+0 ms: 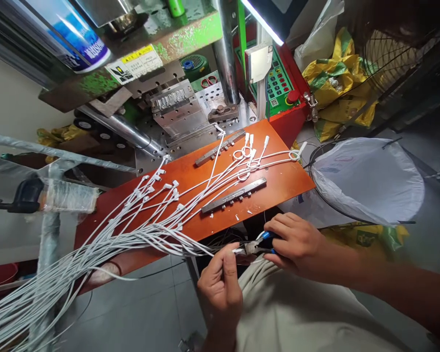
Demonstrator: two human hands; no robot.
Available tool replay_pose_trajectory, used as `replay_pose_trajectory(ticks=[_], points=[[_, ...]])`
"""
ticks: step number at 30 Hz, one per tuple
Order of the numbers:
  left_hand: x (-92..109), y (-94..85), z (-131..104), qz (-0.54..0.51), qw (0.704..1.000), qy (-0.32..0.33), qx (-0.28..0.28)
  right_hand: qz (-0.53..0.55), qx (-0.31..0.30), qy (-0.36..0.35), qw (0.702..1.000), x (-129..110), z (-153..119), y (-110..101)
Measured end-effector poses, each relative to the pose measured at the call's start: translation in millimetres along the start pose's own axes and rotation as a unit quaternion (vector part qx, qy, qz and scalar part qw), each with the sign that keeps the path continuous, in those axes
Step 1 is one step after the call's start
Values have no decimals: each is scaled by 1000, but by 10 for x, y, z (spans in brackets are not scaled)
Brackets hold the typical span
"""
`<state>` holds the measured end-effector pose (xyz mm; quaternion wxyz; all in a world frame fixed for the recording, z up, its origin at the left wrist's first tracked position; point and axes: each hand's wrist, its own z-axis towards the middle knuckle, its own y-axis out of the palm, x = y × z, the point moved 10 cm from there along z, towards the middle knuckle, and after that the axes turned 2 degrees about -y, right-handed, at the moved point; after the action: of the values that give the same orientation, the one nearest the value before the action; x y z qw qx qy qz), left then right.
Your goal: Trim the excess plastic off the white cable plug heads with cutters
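My left hand (pixel 222 278) pinches the white end of a cable between thumb and fingers, just below the board's front edge. My right hand (pixel 295 244) is wrapped round blue-handled pliers (pixel 252 247), whose metal jaws are at the white piece beside my left fingertips. Many white cables (pixel 106 254) run from the lower left onto an orange-brown board (pixel 282 181), their white connectors spread over it. Two dark metal bars with small pegs lie among the cables, a front bar (pixel 234 195) and a rear bar (pixel 220 148). Small white scraps lie near the front bar.
Behind the board stands a press with a metal die block (pixel 176 110). A red control box (pixel 288 95) is at its right. A white-lined bin (pixel 370 178) stands right of the board. A wrapped frame post (pixel 49 234) rises at left, with a spray can (pixel 71 36) at upper left.
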<state>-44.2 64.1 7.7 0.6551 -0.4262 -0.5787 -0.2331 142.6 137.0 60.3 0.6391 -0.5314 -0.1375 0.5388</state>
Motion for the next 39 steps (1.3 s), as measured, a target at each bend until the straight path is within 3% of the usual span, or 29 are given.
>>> replay_pose_trajectory(ticks=[2,5,9,11,14,16,18,20,23,24,25,27,30,31,32,33,34,37,39], points=[[-2,2,32,-3,1000,13,-11,19,-4,16,1000,7,-23,50],[46,124,105,-5,995,48,-90,101,-36,56,993,31,-73,123],[65,297,133,19,982,53,-180,268,-82,153,948,98,-126,198],[42,304,131,-11,984,27,-176,373,-92,206,900,132,-164,273],[-22,329,99,-69,981,-17,-183,532,-124,290,786,133,-297,527],[-90,391,73,-113,967,-53,-223,608,-161,331,704,63,-408,721],[-133,443,71,-154,948,-77,-267,638,-188,344,663,-13,-465,823],[-97,450,114,-163,941,-52,-292,614,-173,330,696,-1,-422,777],[29,407,198,-138,947,23,-289,523,-126,287,792,68,-300,582],[52,397,210,-131,949,34,-284,518,-122,283,798,73,-293,564],[57,393,212,-131,950,32,-281,534,-124,288,785,66,-308,589],[27,404,186,-149,947,4,-286,616,-138,315,709,12,-396,737],[-69,443,125,-202,929,-56,-304,749,-148,347,545,-154,-521,985],[-112,457,115,-212,924,-74,-308,772,-145,349,511,-190,-531,1022],[-150,469,114,-216,921,-85,-311,777,-146,348,504,-203,-528,1032],[-180,479,122,-217,921,-89,-311,761,-145,343,531,-177,-508,1008],[-199,488,135,-217,922,-85,-310,718,-150,334,593,-122,-480,954],[-254,490,184,-209,936,-74,-275,467,-129,272,832,111,-343,605],[-287,460,204,-199,950,-76,-228,290,-106,222,925,154,-280,381]])
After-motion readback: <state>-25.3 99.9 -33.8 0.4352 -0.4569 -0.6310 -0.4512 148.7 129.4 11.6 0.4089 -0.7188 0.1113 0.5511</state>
